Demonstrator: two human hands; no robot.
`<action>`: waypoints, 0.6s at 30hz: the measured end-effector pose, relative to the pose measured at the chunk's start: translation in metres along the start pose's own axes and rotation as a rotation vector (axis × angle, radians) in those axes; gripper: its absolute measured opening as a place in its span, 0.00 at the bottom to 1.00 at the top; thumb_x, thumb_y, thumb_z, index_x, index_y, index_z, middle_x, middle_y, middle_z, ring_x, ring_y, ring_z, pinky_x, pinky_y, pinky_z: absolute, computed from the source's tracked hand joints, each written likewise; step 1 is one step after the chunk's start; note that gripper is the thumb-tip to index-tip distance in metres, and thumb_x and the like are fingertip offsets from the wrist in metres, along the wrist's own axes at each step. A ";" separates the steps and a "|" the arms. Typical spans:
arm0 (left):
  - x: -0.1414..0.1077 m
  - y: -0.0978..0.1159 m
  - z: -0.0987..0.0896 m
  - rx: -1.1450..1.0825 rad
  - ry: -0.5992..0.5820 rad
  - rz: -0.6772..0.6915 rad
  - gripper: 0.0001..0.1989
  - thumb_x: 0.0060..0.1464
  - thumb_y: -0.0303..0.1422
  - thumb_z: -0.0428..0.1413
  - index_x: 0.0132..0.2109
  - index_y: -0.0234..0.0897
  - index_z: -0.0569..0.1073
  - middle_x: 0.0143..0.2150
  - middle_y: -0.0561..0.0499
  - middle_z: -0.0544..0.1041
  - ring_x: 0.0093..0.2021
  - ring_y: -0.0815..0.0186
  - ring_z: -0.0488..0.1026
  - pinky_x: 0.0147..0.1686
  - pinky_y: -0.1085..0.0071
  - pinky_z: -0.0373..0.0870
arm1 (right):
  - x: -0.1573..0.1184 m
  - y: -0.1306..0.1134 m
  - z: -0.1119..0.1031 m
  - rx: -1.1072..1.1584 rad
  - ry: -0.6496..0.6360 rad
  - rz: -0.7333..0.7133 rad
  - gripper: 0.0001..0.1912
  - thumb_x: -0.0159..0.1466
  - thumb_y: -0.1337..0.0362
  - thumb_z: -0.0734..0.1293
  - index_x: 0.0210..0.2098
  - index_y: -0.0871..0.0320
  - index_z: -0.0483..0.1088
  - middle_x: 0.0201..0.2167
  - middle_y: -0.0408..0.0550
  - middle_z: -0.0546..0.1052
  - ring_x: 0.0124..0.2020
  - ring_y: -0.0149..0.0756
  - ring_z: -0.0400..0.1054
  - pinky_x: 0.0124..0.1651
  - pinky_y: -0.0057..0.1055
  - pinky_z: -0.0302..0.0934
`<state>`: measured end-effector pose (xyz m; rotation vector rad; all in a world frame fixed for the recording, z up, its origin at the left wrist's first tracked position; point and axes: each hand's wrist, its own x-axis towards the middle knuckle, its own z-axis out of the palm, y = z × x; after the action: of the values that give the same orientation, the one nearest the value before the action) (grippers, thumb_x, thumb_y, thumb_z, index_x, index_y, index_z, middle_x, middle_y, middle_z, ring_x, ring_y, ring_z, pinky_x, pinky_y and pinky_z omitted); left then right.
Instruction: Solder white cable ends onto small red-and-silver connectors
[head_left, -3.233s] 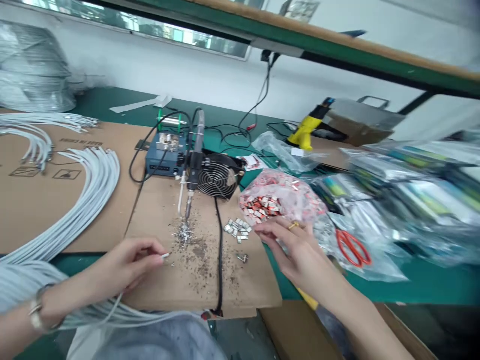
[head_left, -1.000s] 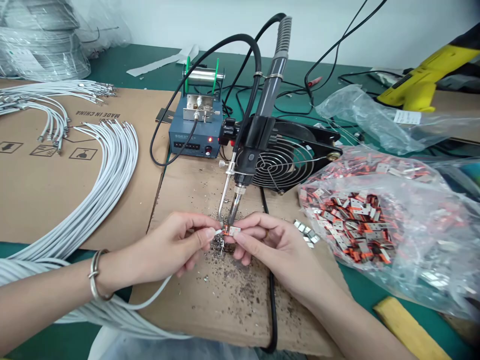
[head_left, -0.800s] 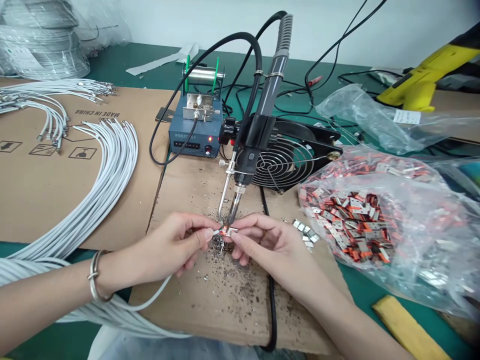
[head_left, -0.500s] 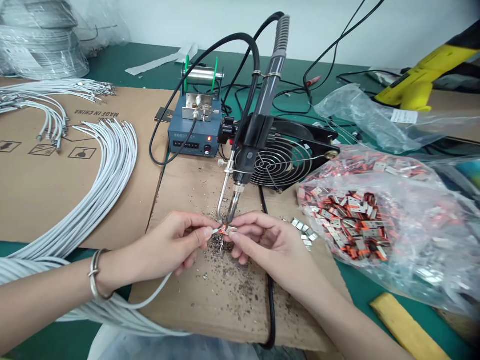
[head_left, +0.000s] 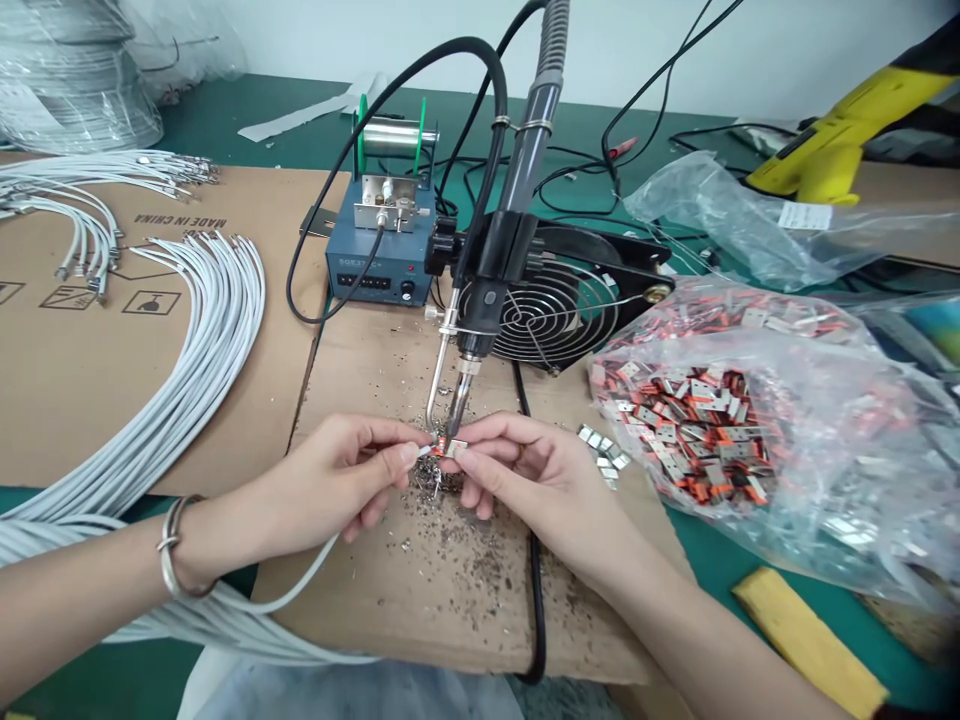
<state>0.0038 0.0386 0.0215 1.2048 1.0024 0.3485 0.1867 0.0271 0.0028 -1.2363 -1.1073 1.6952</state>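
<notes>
Between thumb and forefinger, my left hand [head_left: 367, 475] pinches the end of a white cable [head_left: 304, 580]. My right hand [head_left: 517, 465] grips a small orange and silver USB connector [head_left: 454, 448]. The cable end and the connector meet right beneath the tip of a stand-mounted soldering iron [head_left: 459, 395]. A thin bent solder feed tube [head_left: 435, 385] comes down beside the tip. Whether the wires touch the contacts is too small to tell. Dark solder crumbs [head_left: 472, 570] litter the cardboard under my hands.
Behind the iron stand a blue solder feeder [head_left: 375, 265] with a solder spool [head_left: 394, 138] and a black fan [head_left: 555, 300]. Bundled white cables [head_left: 217, 350] lie left. On the right are a bag of orange connectors [head_left: 705, 430], metal shells [head_left: 604, 455] and a yellow block [head_left: 810, 640].
The whole view has shifted slightly, so everything sits a little further left and higher. The feeder's red light looks dimmer now. Both hands keep their holds under the iron tip.
</notes>
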 end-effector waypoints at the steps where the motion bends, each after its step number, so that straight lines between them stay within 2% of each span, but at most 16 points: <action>1: 0.000 0.000 0.001 -0.005 0.001 0.006 0.11 0.58 0.35 0.46 0.35 0.31 0.67 0.13 0.62 0.59 0.12 0.78 0.54 0.13 0.82 0.53 | 0.000 -0.001 0.000 0.010 -0.002 0.003 0.11 0.50 0.61 0.72 0.29 0.60 0.71 0.20 0.44 0.76 0.16 0.25 0.65 0.18 0.20 0.61; 8: -0.001 0.003 0.003 -0.065 -0.010 0.045 0.10 0.57 0.33 0.47 0.36 0.32 0.69 0.15 0.62 0.59 0.13 0.78 0.53 0.12 0.84 0.54 | 0.000 -0.001 -0.003 0.045 -0.013 0.012 0.10 0.50 0.61 0.73 0.29 0.59 0.72 0.22 0.45 0.77 0.17 0.24 0.65 0.18 0.19 0.60; 18: -0.001 0.006 0.002 -0.007 -0.023 0.017 0.11 0.58 0.33 0.45 0.34 0.31 0.68 0.14 0.62 0.58 0.13 0.77 0.54 0.14 0.82 0.53 | -0.001 -0.001 -0.005 0.053 0.000 0.015 0.10 0.49 0.61 0.73 0.29 0.59 0.73 0.21 0.46 0.77 0.16 0.24 0.63 0.17 0.19 0.58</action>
<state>0.0064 0.0395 0.0274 1.2093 0.9712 0.3504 0.1916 0.0274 0.0032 -1.2144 -1.0492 1.7252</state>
